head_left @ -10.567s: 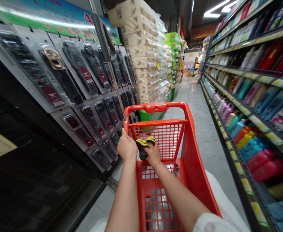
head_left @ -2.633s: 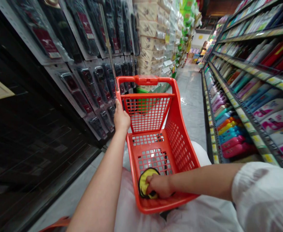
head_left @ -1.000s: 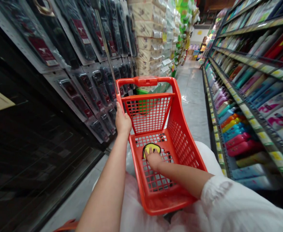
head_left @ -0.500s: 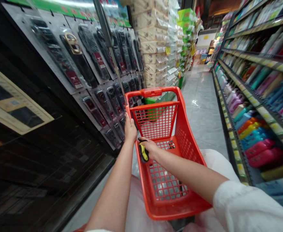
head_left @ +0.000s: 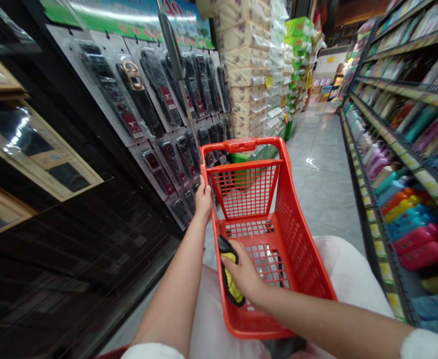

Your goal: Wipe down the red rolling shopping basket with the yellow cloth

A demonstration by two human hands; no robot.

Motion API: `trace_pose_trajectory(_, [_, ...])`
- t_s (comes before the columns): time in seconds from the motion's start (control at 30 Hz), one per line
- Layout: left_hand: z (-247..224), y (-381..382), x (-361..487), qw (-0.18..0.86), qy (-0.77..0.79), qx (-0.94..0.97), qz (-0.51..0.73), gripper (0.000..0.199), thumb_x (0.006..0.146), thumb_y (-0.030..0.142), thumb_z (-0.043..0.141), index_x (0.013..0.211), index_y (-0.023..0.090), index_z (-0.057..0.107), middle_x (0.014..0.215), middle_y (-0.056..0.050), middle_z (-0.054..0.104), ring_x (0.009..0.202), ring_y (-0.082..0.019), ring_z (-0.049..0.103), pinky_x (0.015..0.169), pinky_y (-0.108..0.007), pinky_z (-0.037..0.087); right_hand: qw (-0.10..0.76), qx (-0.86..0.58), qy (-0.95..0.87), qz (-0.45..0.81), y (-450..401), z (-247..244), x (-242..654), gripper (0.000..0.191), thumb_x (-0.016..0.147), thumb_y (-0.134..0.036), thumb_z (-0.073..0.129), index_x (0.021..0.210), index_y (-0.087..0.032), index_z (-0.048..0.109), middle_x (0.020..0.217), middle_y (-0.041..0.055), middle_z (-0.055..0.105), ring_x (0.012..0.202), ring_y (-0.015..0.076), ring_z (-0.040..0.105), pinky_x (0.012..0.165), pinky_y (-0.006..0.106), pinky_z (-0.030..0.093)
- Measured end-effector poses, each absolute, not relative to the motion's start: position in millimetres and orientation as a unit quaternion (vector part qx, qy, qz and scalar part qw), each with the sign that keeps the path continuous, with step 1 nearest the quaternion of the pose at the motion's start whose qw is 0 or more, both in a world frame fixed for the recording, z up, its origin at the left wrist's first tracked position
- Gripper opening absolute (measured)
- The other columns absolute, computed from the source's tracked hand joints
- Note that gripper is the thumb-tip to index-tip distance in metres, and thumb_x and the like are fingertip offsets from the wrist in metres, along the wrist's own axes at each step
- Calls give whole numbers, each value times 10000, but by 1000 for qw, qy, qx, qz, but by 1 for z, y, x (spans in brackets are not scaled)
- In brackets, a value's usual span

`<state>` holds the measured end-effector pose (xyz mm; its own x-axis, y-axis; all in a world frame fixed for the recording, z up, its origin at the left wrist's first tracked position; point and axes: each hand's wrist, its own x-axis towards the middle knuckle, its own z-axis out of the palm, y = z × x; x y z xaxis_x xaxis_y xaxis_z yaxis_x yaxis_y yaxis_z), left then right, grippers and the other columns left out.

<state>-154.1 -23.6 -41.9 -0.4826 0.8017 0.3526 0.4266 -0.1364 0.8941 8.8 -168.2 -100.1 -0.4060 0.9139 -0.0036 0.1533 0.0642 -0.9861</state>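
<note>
A red plastic shopping basket (head_left: 309, 259) with grid openings stands in front of me, between my knees. My left hand (head_left: 203, 202) grips its left rim near the far corner, fingers wrapped round the edge. Inside the basket, my right hand (head_left: 243, 269) holds a yellow and black cloth (head_left: 231, 279) against the inner face of the left wall. The cloth is folded under my fingers, so part of it is hidden. A grey and metal rod (head_left: 174, 50) rises from the basket's far left corner.
Packaged belts (head_left: 140, 94) hang on a display at the left, beside a dark cabinet (head_left: 129, 249). Stacked paper packs (head_left: 245, 75) stand behind the basket. Shelves of bottles (head_left: 409, 199) line the right side. A grey tiled aisle (head_left: 316, 139) runs away ahead.
My right hand has slid the cloth along the basket's left wall toward me. My left hand keeps its grip on the rim. The view has shifted slightly.
</note>
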Motion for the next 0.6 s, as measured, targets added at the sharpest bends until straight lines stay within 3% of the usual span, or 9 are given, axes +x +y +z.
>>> trace_pose_trajectory(0.17, [-42, -20, -172, 220, 600, 491, 592, 627, 900, 147, 479, 1504, 135, 313, 1499, -74, 452, 1388, -194, 407, 1155, -356, 285, 460, -314, -689, 462, -103, -75, -23, 385, 839, -117, 521, 1192, -238, 619, 1195, 69, 566, 1182, 181, 522, 1093, 352, 392])
trace_pose_trajectory(0.27, [-45, -19, -177, 248, 582, 497, 594, 661, 892, 201, 529, 1511, 138, 305, 1488, -84, 469, 1381, -213, 417, 1156, -365, 282, 482, -242, -722, 433, -80, -72, -28, 378, 827, -62, 501, 1122, -237, 658, 1126, 65, 575, 1131, 178, 535, 1059, 362, 415])
trace_pose_trajectory(0.43, [-51, -23, -173, 255, 542, 514, 614, 675, 909, 339, 546, 1516, 168, 307, 1507, -82, 447, 1419, -217, 359, 1151, -362, 291, 410, -179, -783, 432, -107, -81, 2, 420, 823, -21, 506, 1153, -239, 650, 1143, 65, 561, 1152, 177, 514, 1060, 375, 404])
trace_pose_trajectory(0.6, [-45, -29, -166, 197, 596, 538, 563, 607, 961, 287, 426, 1534, 168, 264, 1552, -82, 375, 1451, -183, 296, 1174, -336, 236, 311, -120, -801, 497, -144, -78, 43, 435, 853, -53, 525, 1212, -265, 648, 1148, 59, 534, 1147, 165, 514, 1063, 371, 398])
